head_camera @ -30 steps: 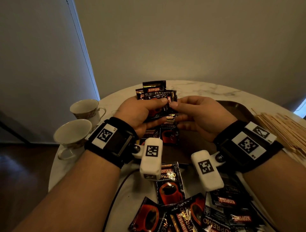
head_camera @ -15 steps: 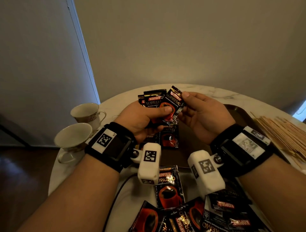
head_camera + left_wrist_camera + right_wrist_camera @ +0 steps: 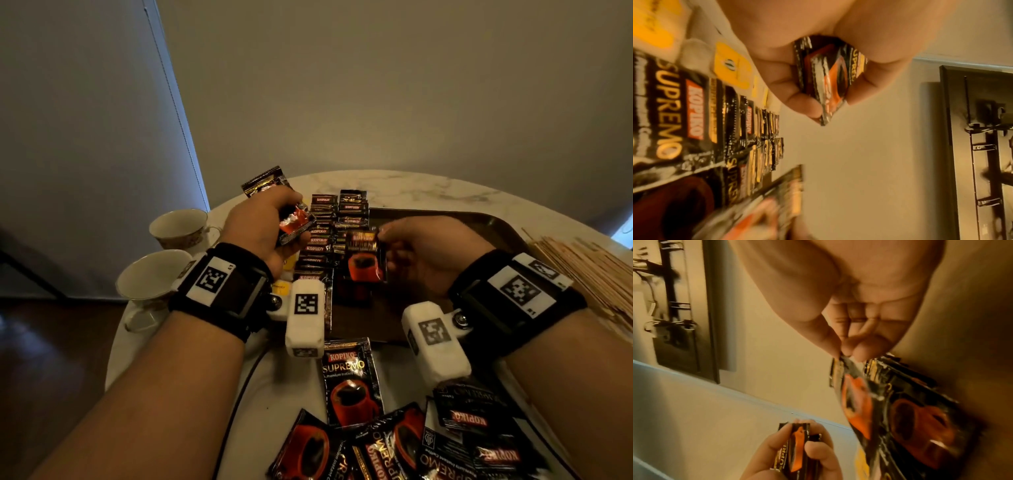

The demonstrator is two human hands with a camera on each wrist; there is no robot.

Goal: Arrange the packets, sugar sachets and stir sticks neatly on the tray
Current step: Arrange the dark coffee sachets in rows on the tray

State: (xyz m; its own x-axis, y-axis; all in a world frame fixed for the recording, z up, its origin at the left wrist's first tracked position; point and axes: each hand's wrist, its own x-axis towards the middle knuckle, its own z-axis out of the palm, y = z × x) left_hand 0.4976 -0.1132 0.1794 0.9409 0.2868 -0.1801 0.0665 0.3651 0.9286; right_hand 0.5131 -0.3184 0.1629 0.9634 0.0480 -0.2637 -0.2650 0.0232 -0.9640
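The left hand point(image 3: 263, 229) grips a bundle of packets point(image 3: 294, 221) above the tray's point(image 3: 479, 226) left side; the right hand point(image 3: 428, 253) pinches one packet point(image 3: 363, 257) over the rows of packets point(image 3: 325, 236) there.

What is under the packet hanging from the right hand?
Under the packet, pinched by its top edge in the right hand, lie more packets in a row on the tray. It hides the ones straight below.
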